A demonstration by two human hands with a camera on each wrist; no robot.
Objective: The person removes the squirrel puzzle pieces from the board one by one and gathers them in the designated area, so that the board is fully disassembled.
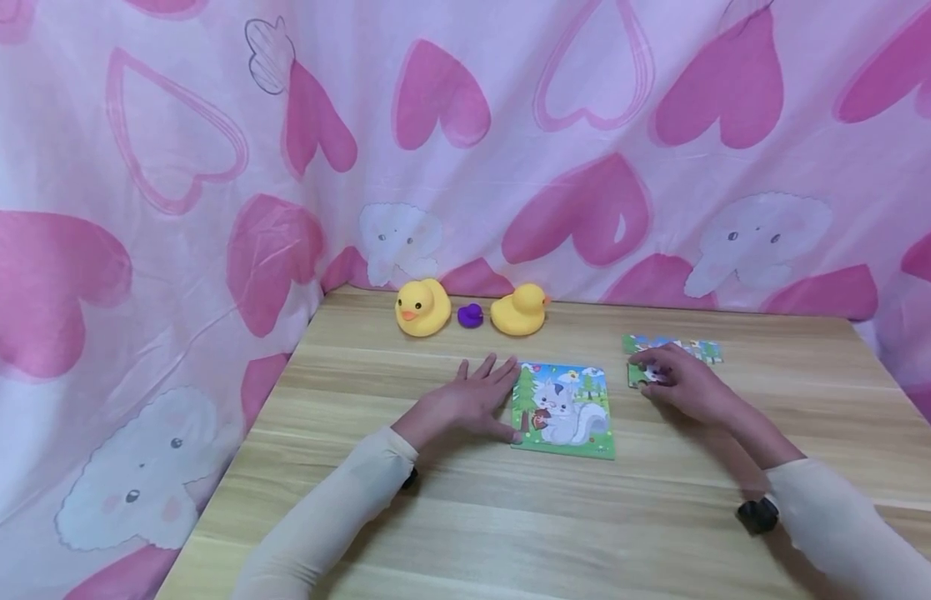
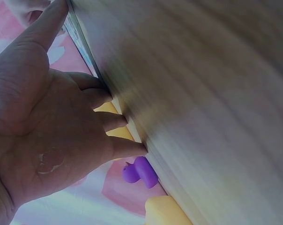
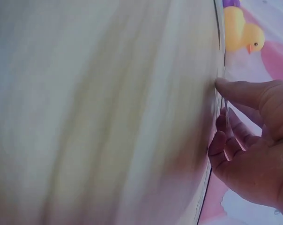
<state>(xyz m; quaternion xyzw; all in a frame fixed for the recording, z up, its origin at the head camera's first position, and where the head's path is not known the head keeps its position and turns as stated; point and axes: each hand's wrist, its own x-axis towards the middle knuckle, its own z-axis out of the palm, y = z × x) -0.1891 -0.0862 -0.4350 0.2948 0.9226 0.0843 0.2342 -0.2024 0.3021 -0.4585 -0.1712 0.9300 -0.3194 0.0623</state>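
A square squirrel picture card (image 1: 573, 408) lies on the table, showing a grey squirrel with an acorn among trees. At its left edge rests my left hand (image 1: 476, 402), fingers spread, thumb and fingertips along the edge. The left wrist view shows this hand (image 2: 62, 112) from the palm side, fingertips down on the tabletop. Right of the card, my right hand (image 1: 683, 383) pinches a puzzle piece (image 1: 634, 375) between thumb and fingers; the hand hides part of it. Just behind lie more puzzle pieces (image 1: 711, 350), partly covered by that hand.
Along the back of the wooden table (image 1: 465, 533) stand a yellow duck (image 1: 427, 308), a small purple duck (image 1: 470, 315) and another yellow duck (image 1: 519, 311). A pink heart-patterned curtain (image 1: 465, 183) hangs behind and at the left.
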